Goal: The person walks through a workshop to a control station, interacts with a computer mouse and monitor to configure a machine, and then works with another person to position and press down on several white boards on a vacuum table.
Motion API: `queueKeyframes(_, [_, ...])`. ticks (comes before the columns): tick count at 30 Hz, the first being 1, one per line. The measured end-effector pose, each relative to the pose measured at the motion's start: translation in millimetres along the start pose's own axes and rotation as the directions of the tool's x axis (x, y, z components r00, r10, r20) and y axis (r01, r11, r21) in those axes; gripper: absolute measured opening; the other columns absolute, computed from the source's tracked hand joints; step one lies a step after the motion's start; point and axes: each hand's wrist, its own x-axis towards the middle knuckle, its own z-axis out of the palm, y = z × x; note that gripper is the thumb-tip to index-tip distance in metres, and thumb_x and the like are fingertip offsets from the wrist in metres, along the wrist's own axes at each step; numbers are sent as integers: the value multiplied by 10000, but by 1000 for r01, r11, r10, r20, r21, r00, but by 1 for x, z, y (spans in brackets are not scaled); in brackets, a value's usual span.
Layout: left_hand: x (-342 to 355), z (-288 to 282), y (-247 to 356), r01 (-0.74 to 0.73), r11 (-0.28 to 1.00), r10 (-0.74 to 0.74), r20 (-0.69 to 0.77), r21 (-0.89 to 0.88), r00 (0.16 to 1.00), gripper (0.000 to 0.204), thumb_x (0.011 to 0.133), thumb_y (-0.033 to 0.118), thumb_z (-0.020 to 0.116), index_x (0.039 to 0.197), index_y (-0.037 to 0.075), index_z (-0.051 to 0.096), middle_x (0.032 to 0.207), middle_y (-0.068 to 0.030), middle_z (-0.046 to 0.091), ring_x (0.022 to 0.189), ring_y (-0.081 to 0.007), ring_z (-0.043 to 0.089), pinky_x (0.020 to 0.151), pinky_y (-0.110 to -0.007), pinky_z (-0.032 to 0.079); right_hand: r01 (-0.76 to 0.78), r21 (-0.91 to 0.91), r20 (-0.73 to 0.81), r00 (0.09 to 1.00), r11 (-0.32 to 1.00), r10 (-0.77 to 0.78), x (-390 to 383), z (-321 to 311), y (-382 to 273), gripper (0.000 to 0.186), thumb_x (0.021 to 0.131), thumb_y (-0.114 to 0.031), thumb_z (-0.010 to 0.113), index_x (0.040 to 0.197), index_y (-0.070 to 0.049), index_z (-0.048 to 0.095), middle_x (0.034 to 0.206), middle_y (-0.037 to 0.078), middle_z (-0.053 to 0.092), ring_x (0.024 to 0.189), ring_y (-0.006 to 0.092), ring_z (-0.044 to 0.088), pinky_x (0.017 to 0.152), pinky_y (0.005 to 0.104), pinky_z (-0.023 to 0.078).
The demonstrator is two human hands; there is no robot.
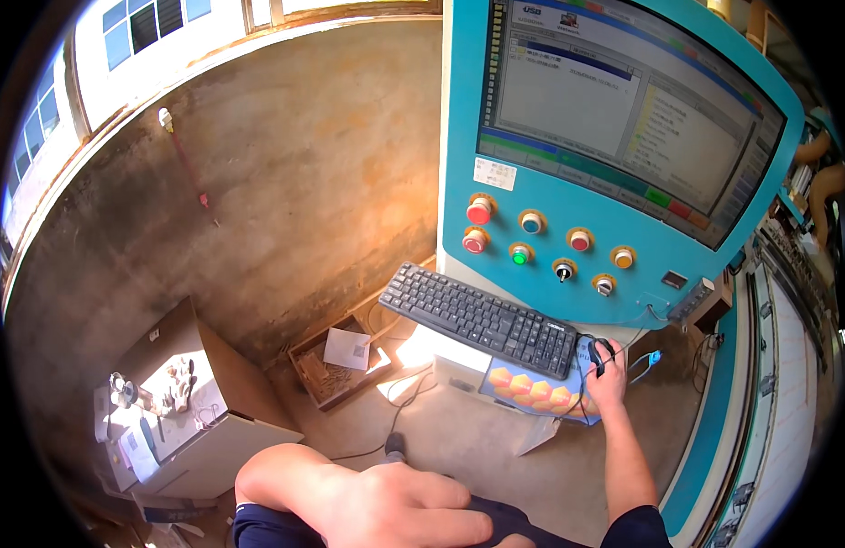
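My right hand (605,376) grips a black computer mouse (599,354) on a patterned mouse pad (532,388), beside a black keyboard (482,320). Both lie below a turquoise machine console (778,123) with a screen (614,105) and round coloured push buttons and switches (532,224). My left hand (413,507) is low in the middle of the head view, near my dark clothing, its fingers bent; whatever they hold, if anything, is hidden.
A cabinet (240,384) at the left carries small tools and papers. A shallow wooden box (322,393) with paper sits on the floor by the stained wall (285,164), near loose cables (404,406). Machinery (760,402) runs along the right.
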Motion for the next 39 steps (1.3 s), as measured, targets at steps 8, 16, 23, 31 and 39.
queueKeyframes(8, [-3,12,-2,-32,999,33,-66,11,997,773,825,-11,662,1464,343,409,790,-65,649,440,-80,388,403,-224,277,-1,-2,6,1000,1000,1,0,2,3,424,740,-87,625,1164,-74,627,1319,201,487,1187,398,506,1006,436,443])
queueKeyframes(16, [-37,13,-5,-5,996,2,34,92,999,405,819,9,685,1191,159,631,797,-53,634,484,-82,473,415,-226,293,-37,14,30,999,999,37,1,-2,-3,424,755,-107,629,1179,-92,626,1333,192,478,1199,390,503,1000,430,452])
queueKeyframes(23, [-127,32,-3,515,823,-553,544,241,631,325,878,230,618,1166,78,620,681,-28,545,481,-198,557,415,-320,449,-116,2,61,991,993,115,-2,-4,1,428,778,-116,625,1206,-124,629,1370,163,459,1221,370,494,1009,418,451])
queueKeyframes(31, [-294,50,85,659,456,-512,782,598,-355,279,769,359,687,923,128,709,833,-153,697,828,-355,675,719,-467,541,-79,52,30,997,996,77,-1,-3,-2,416,766,-108,638,1182,-108,633,1343,177,479,1184,381,517,990,422,457])
queueKeyframes(39, [-376,82,147,705,441,-332,831,555,-446,203,721,177,684,895,73,695,834,-188,693,871,-363,676,758,-461,542,-60,65,29,998,996,59,-2,-1,1,432,764,-117,630,1196,-114,622,1358,181,461,1193,394,506,984,428,465])
